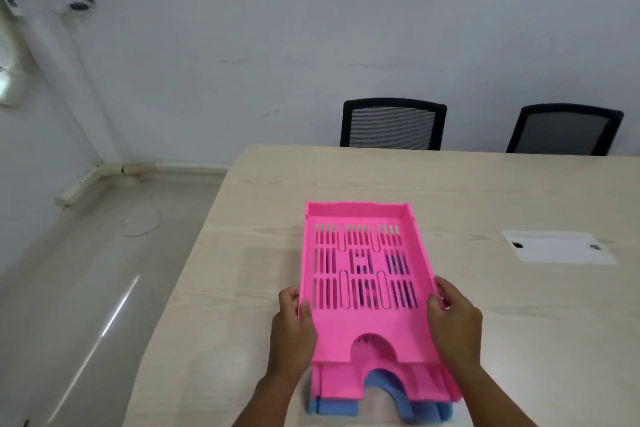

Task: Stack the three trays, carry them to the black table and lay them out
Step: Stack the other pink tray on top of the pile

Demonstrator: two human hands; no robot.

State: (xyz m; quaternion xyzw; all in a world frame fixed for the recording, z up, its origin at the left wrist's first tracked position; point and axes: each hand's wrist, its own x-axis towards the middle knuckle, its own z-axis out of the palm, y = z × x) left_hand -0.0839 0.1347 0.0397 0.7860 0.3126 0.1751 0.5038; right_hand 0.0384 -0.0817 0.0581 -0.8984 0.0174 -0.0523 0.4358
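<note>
Trays stacked three high on the light wood tabletop (485, 191), near its near-left edge. Top pink tray (360, 270) sits highest, slotted floor facing up, its open notched end toward the person. Under it a second pink tray (346, 383), sticking out past the top one's near edge. Under that the blue tray (374, 407), only its near end and notch visible, lowest of the three. Whether the top tray is fully seated or slightly raised off the second one: cannot tell, edges are motion-blurred.

Left hand (294, 326) clamped on the top pink tray's left wall near the near end, thumb over the rim onto the inside, fingers wrapped outside and mostly hidden. Right hand (453, 315) clamped on the same tray's right wall, thumb on the inside of the rim, fingers curled round the outside. Both hands partly closed, gripping the top pink tray; neither touches the blue tray as far as can be seen. Right palm lies close along the second pink tray's right edge, contact unclear. Both forearms come in from the bottom of the view.

Beyond the stack, at the tabletop's far edge, two black mesh-back chairs (393, 123) (564, 130). Right of the stack, well apart, a white cable-port plate (557, 248) set flush in the tabletop. Left of the tabletop, glossy pale floor (69, 288) with a loose white cable lying on it.
</note>
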